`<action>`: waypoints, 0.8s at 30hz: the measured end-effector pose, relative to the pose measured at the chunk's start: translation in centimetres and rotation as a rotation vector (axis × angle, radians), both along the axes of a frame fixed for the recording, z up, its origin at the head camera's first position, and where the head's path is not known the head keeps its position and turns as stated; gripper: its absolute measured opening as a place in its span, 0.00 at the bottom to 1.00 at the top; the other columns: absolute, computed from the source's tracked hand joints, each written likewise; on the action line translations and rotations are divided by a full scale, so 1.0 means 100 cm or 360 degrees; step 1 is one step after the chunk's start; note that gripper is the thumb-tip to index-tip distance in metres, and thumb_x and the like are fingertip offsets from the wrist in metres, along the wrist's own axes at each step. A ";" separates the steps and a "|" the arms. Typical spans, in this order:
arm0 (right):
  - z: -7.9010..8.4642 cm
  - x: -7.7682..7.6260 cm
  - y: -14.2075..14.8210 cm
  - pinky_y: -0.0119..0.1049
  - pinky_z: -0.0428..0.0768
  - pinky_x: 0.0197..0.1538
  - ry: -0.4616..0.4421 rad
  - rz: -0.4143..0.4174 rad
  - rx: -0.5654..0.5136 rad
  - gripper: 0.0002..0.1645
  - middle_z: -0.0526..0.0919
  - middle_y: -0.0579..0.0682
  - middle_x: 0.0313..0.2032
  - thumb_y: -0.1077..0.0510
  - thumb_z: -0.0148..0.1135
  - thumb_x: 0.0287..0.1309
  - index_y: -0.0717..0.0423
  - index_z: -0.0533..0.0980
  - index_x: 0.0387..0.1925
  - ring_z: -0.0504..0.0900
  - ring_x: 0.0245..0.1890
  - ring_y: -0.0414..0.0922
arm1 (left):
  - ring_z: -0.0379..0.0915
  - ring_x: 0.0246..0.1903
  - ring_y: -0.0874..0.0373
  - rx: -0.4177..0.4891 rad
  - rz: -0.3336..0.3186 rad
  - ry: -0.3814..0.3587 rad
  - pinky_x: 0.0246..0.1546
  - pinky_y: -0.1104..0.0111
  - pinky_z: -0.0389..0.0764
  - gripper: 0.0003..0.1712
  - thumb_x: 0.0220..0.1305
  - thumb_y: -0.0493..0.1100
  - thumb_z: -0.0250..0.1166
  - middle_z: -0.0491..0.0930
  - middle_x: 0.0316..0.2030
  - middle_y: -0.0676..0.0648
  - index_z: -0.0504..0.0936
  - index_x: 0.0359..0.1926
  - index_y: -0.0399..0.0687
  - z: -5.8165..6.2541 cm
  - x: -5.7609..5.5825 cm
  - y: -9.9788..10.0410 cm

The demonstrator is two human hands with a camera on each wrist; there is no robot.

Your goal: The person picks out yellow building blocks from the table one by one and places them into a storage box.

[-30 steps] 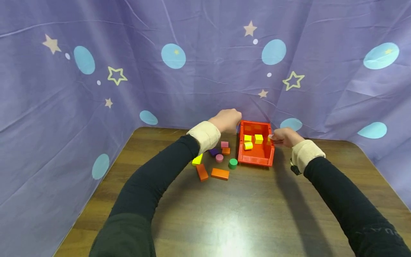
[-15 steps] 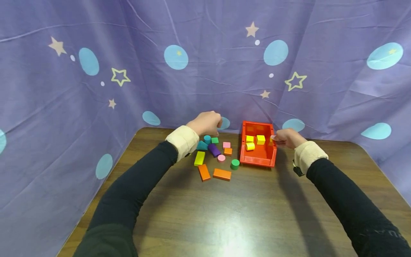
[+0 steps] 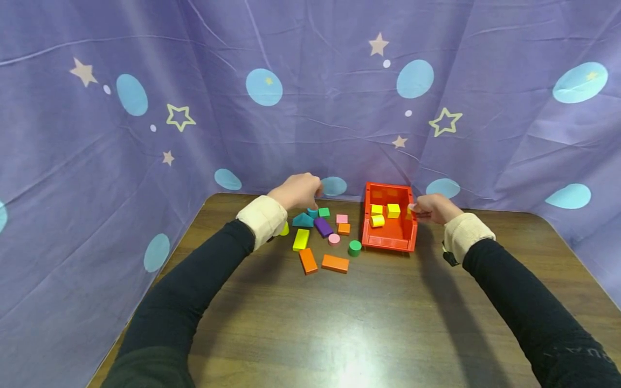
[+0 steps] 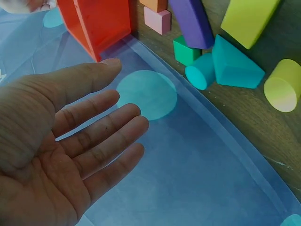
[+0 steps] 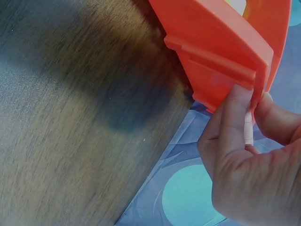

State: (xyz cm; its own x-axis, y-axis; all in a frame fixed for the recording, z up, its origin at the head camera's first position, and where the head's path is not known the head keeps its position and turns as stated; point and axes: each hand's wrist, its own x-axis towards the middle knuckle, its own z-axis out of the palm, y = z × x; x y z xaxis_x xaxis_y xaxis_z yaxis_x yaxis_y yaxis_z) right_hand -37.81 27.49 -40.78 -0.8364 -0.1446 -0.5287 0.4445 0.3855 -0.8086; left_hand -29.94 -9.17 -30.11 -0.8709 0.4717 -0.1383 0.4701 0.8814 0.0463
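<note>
My left hand is over the back of the block group, its fingers loosely extended and holding nothing in the left wrist view. Closest to its fingertips is a teal cylinder, beside a teal triangular block and a small green block. At the right, my right hand pinches the side wall of a red plastic bin between thumb and fingers; the right wrist view shows this grip at the wall's edge. Inside the bin lie several yellow blocks, including a cube and a cylinder.
Left of the bin lie a purple block, a yellow block, two orange bars, a green cylinder, a pink disc, and small pink and orange blocks. A purple curtain hangs along the table's back edge.
My left hand has moved left from beside the bin to the teal cylinder and lowered slightly, uncovering the blocks under it. My right hand has stayed on the bin's wall.
</note>
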 end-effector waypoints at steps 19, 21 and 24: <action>0.044 0.047 -0.026 0.30 0.80 0.36 0.0041 -0.0083 0.0079 0.12 0.72 0.47 0.25 0.70 0.46 0.72 0.66 0.71 0.30 0.74 0.26 0.39 | 0.80 0.47 0.48 0.0037 0.0082 0.0001 0.51 0.55 0.80 0.20 0.59 0.41 0.75 0.85 0.47 0.43 0.85 0.51 0.39 -0.025 0.007 -0.037; 0.044 0.048 -0.026 0.30 0.80 0.36 0.0050 -0.0086 0.0080 0.10 0.72 0.47 0.25 0.70 0.47 0.72 0.68 0.72 0.32 0.74 0.26 0.39 | 0.80 0.50 0.46 0.0043 0.0094 -0.0001 0.54 0.54 0.79 0.22 0.60 0.41 0.75 0.85 0.50 0.42 0.85 0.54 0.38 -0.031 0.007 -0.042; 0.043 0.047 -0.025 0.29 0.80 0.35 0.0056 -0.0073 0.0091 0.09 0.72 0.47 0.26 0.70 0.46 0.72 0.68 0.70 0.34 0.74 0.26 0.39 | 0.79 0.54 0.44 0.0049 0.0106 -0.0001 0.57 0.52 0.78 0.25 0.60 0.41 0.75 0.84 0.55 0.41 0.84 0.57 0.39 -0.039 0.008 -0.048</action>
